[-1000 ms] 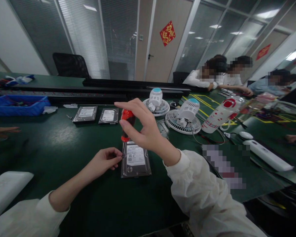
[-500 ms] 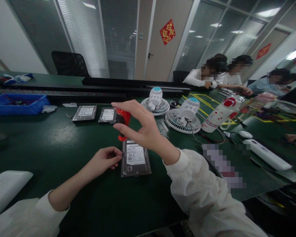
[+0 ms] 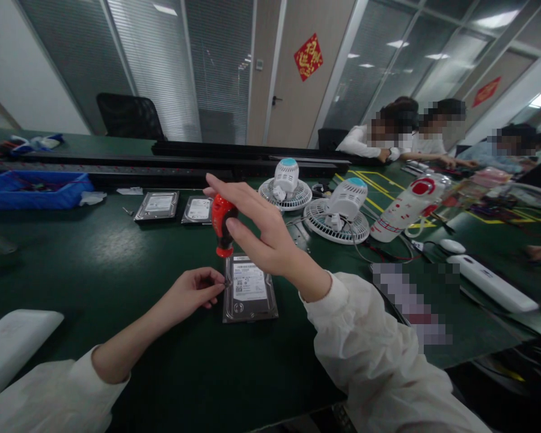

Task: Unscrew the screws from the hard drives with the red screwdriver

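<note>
A hard drive (image 3: 249, 288) lies flat on the green table (image 3: 117, 258) in front of me, label up. My right hand (image 3: 256, 231) grips the red and black handle of a screwdriver (image 3: 220, 224) that stands upright over the drive's far left corner, with the upper fingers stretched out. My left hand (image 3: 193, 291) is pinched at the drive's left edge, its fingertips around the screwdriver's tip; what they hold is too small to make out.
Two more hard drives (image 3: 157, 206) (image 3: 199, 210) lie farther back. Two small white fans (image 3: 285, 186) (image 3: 342, 210) stand to the right, by a white and red bottle (image 3: 403, 207) and a white box (image 3: 491, 282). A blue bin (image 3: 31, 189) sits far left. Several people sit at the back right.
My right hand has turned the screwdriver handle between its fingers; the handle now leans slightly left. My left hand and the drive have stayed put. Another person's hand at the left edge is gone.
</note>
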A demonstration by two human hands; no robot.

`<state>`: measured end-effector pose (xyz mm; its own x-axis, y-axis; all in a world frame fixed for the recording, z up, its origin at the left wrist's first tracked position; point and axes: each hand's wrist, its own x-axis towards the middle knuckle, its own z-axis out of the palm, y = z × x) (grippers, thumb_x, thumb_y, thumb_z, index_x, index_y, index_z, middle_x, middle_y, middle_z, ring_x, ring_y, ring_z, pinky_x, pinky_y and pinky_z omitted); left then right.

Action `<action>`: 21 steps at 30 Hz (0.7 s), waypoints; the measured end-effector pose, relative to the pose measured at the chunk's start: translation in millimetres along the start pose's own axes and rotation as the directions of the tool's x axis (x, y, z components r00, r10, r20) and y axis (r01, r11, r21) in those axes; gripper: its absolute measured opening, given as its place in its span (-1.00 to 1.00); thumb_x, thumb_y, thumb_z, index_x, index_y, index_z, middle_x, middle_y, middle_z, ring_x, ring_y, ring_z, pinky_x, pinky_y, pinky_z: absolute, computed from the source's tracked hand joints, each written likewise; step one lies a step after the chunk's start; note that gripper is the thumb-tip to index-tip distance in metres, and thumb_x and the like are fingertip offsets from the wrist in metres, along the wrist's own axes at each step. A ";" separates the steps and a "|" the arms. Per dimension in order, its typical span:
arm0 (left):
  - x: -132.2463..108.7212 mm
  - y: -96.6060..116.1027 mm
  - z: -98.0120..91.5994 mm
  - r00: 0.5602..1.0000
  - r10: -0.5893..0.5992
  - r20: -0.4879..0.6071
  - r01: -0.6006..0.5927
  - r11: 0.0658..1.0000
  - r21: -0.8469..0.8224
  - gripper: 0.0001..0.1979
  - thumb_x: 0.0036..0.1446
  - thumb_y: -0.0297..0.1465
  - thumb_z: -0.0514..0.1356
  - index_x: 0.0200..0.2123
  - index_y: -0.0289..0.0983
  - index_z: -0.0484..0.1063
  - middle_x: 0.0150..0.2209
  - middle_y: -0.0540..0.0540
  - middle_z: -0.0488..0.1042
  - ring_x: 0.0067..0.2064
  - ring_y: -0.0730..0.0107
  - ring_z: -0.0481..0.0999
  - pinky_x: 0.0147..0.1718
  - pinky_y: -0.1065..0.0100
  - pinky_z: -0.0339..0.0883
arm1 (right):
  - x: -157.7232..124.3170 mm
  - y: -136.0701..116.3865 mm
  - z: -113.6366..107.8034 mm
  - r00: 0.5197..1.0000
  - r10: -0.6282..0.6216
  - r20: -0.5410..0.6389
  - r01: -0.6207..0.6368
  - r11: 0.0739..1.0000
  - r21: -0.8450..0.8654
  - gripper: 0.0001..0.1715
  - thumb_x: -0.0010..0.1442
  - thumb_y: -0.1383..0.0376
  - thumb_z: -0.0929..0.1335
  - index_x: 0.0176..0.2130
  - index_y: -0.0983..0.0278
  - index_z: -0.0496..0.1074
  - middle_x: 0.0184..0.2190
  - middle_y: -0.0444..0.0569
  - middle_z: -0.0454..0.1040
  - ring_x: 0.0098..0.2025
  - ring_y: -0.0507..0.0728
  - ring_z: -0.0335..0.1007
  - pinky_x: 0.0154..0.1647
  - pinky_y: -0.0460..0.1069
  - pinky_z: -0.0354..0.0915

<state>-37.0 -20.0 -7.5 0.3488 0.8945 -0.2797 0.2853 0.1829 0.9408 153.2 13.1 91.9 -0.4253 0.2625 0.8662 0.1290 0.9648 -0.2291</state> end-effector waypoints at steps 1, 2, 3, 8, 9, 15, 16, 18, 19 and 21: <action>0.0 0.1 0.1 1.000 -0.001 0.002 0.001 1.000 -0.003 -0.62 -0.08 -0.10 0.41 -0.35 -0.25 0.45 -0.46 0.07 0.46 -0.49 0.48 0.42 -0.48 0.38 0.36 | -0.2 0.1 0.4 1.000 0.004 -0.007 -0.004 1.000 -0.010 -0.54 0.49 0.26 0.11 0.24 0.35 0.28 0.11 0.11 0.45 0.14 0.10 0.37 0.25 0.16 0.37; 0.0 0.2 0.1 1.000 -0.001 0.003 0.001 1.000 -0.004 -0.62 -0.08 -0.10 0.40 -0.35 -0.25 0.45 -0.46 0.07 0.46 -0.50 0.48 0.42 -0.48 0.39 0.36 | -0.5 0.2 0.7 1.000 0.019 -0.019 -0.020 0.999 -0.033 -0.55 0.49 0.23 0.14 0.24 0.33 0.30 0.04 0.07 0.47 0.07 0.09 0.38 0.20 0.15 0.40; 0.0 0.1 0.0 1.000 -0.001 0.004 0.001 1.000 -0.003 -0.62 -0.07 -0.10 0.40 -0.35 -0.25 0.45 -0.46 0.07 0.46 -0.49 0.48 0.42 -0.48 0.39 0.36 | -0.8 0.2 0.7 0.999 0.041 -0.033 -0.043 0.997 -0.061 -0.56 0.48 0.19 0.18 0.22 0.31 0.33 -0.05 0.03 0.47 0.01 0.09 0.37 0.15 0.14 0.43; 0.6 -1.7 -1.2 1.000 0.018 0.002 -0.018 1.000 0.025 -0.65 -0.03 -0.12 0.41 -0.35 -0.23 0.46 -0.46 0.05 0.47 -0.48 0.45 0.44 -0.48 0.38 0.38 | -0.5 -0.9 -1.8 0.996 0.082 -0.023 -0.083 0.995 -0.059 -0.53 0.48 0.17 0.17 0.22 0.33 0.35 -0.02 0.05 0.42 0.08 0.11 0.36 0.19 0.15 0.42; 0.9 -2.2 -1.5 1.000 0.021 0.003 -0.021 0.999 0.030 -0.66 -0.03 -0.11 0.41 -0.35 -0.23 0.46 -0.46 0.04 0.48 -0.48 0.44 0.44 -0.48 0.38 0.38 | -0.2 -1.0 -2.2 0.998 0.067 -0.006 -0.067 0.997 -0.028 -0.52 0.49 0.21 0.13 0.24 0.36 0.32 0.08 0.10 0.41 0.16 0.12 0.35 0.24 0.17 0.39; 1.5 -4.1 -2.6 0.999 0.032 -0.002 -0.032 0.998 0.050 -0.66 -0.01 -0.11 0.40 -0.35 -0.23 0.47 -0.44 0.02 0.49 -0.46 0.41 0.48 -0.47 0.36 0.40 | -0.4 0.9 -0.4 0.997 0.071 -0.005 -0.071 0.995 -0.067 -0.56 0.49 0.19 0.16 0.22 0.32 0.31 -0.02 0.04 0.49 0.05 0.11 0.39 0.21 0.18 0.41; 1.4 -3.9 -2.6 0.999 0.033 -0.002 -0.033 0.998 0.052 -0.66 -0.02 -0.11 0.40 -0.35 -0.23 0.47 -0.45 0.02 0.49 -0.46 0.40 0.48 -0.47 0.36 0.39 | -0.5 0.8 -0.1 0.997 0.075 -0.012 -0.076 0.994 -0.081 -0.55 0.48 0.16 0.18 0.21 0.32 0.32 -0.07 0.02 0.48 0.02 0.11 0.38 0.18 0.17 0.42; 0.9 -3.4 -2.6 0.999 0.036 -0.001 -0.036 0.998 0.051 -0.65 -0.02 -0.10 0.40 -0.35 -0.23 0.47 -0.45 0.02 0.49 -0.46 0.41 0.47 -0.47 0.36 0.40 | -0.7 0.2 0.1 0.997 0.079 0.006 -0.078 0.994 -0.079 -0.54 0.49 0.15 0.16 0.21 0.34 0.31 -0.04 0.05 0.46 0.07 0.11 0.37 0.20 0.16 0.41; 0.7 -2.9 -2.5 0.999 0.036 -0.001 -0.036 0.998 0.049 -0.65 -0.03 -0.09 0.40 -0.35 -0.23 0.47 -0.45 0.02 0.49 -0.46 0.41 0.47 -0.47 0.36 0.40 | -0.6 -0.1 0.2 0.997 0.068 0.022 -0.066 0.996 -0.066 -0.52 0.50 0.17 0.12 0.23 0.34 0.28 0.03 0.09 0.44 0.14 0.12 0.35 0.24 0.17 0.39; 0.4 -1.9 -2.2 0.999 0.033 0.005 -0.033 0.999 0.040 -0.64 -0.04 -0.09 0.41 -0.35 -0.23 0.47 -0.44 0.02 0.49 -0.47 0.41 0.47 -0.47 0.35 0.40 | -0.6 -0.2 0.3 0.998 0.033 0.046 -0.031 0.999 -0.036 -0.49 0.50 0.24 0.02 0.27 0.35 0.21 0.19 0.14 0.38 0.26 0.12 0.30 0.30 0.18 0.34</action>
<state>-39.3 -19.1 -8.9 0.3622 0.8981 -0.2495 0.3089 0.1369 0.9412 153.2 12.8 91.3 -0.4614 0.2942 0.8370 0.1746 0.9551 -0.2395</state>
